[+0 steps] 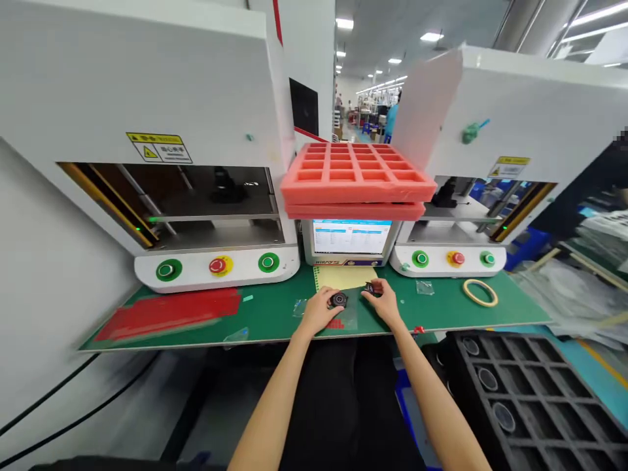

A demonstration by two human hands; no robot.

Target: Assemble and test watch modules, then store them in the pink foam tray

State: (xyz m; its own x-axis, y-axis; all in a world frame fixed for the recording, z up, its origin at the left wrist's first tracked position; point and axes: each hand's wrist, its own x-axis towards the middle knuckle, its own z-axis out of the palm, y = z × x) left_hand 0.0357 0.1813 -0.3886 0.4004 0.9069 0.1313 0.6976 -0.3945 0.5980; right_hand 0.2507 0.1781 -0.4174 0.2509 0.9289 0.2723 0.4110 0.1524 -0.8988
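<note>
Between the thumb and fingers of my left hand (pixel 318 310) is a round black part with a ringed, lens-like face (pixel 338 299), turned up toward me. My right hand (pixel 384 301) pinches a smaller black piece (pixel 369 288) a short way to the right; its exact kind is too small to make out. Both hands are low over the green table mat (pixel 275 307). Beneath them lie a clear plastic sheet with small red pieces (pixel 335 324) and a yellow notepad (pixel 338 277).
White press machines with buttons (pixel 216 265) (pixel 449 258) flank a small monitor (pixel 350 237). Pink foam trays (pixel 358 191) sit on top of it. A tape roll (pixel 479 292) and red film (pixel 171 314) lie on the mat. A black compartment tray (pixel 540 392) stands at lower right.
</note>
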